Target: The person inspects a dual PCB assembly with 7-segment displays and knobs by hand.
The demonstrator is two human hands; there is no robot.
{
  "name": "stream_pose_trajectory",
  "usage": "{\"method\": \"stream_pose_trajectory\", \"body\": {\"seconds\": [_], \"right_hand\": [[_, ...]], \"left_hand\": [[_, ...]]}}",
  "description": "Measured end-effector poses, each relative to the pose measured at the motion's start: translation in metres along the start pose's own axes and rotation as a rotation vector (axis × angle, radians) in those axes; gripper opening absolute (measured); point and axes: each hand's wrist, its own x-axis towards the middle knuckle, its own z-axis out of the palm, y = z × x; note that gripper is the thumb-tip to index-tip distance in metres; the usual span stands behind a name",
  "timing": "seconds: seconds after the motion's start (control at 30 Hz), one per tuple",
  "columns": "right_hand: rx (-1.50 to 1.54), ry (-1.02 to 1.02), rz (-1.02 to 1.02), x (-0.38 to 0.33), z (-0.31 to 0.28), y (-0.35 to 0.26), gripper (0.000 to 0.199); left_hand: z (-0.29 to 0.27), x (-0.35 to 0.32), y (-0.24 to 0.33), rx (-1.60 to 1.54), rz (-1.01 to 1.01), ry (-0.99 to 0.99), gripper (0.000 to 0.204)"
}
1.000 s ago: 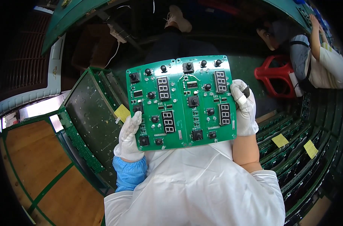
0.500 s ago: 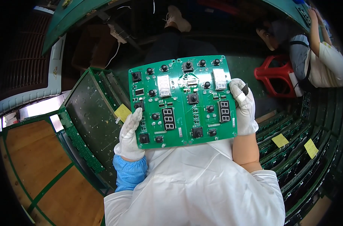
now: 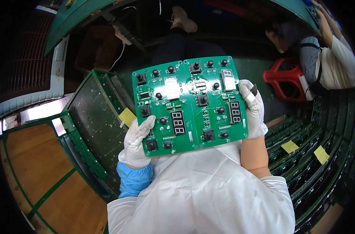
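Green rectangular circuit board (image 3: pixel 193 124), black knobs facing up, mid-frame between both hands.
White-gloved left hand (image 3: pixel 137 136) clasps one edge, thumb hiding a little face; white-gloved right hand (image 3: pixel 255 111) grips the opposite edge, probably sparing components. Red plastic stool (image 3: pixel 271 76) upper right; square yellow paper notes (image 3: pixel 290 146) lower right.

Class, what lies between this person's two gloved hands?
A green circuit board, spanning from the left hand to the right hand in the head view.
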Motion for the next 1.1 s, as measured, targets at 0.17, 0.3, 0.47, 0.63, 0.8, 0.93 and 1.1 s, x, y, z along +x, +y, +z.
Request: {"method": "stream_pose_trajectory", "body": {"seconds": [0.17, 0.3, 0.47, 0.63, 0.8, 0.93, 1.1], "right_hand": [[0.041, -0.004, 0.015, 0.001, 0.000, 0.001, 0.017], [0.110, -0.027, -0.011, 0.002, -0.002, 0.004, 0.017], [0.147, -0.071, 0.011, 0.003, -0.004, 0.006, 0.018], [0.143, -0.068, 0.002, 0.004, -0.004, 0.006, 0.018], [0.116, -0.091, 0.009, 0.005, -0.006, 0.003, 0.018], [0.109, -0.041, 0.005, 0.004, -0.002, 0.000, 0.019], [0.083, -0.064, 0.002, 0.004, -0.004, 0.001, 0.017]], "left_hand": [[-0.007, -0.003, -0.004, 0.038, 0.088, 0.016, 0.033], [-0.001, -0.001, -0.004, -0.008, 0.079, -0.019, 0.033], [-0.011, -0.002, -0.011, -0.017, 0.091, 0.069, 0.031], [-0.014, -0.002, -0.012, -0.038, 0.100, 0.097, 0.031], [-0.014, 0.005, -0.014, -0.139, 0.104, 0.144, 0.025], [-0.011, 0.007, -0.016, -0.117, 0.131, 0.173, 0.024], [-0.018, 0.005, -0.018, -0.070, 0.190, 0.138, 0.026]]}}
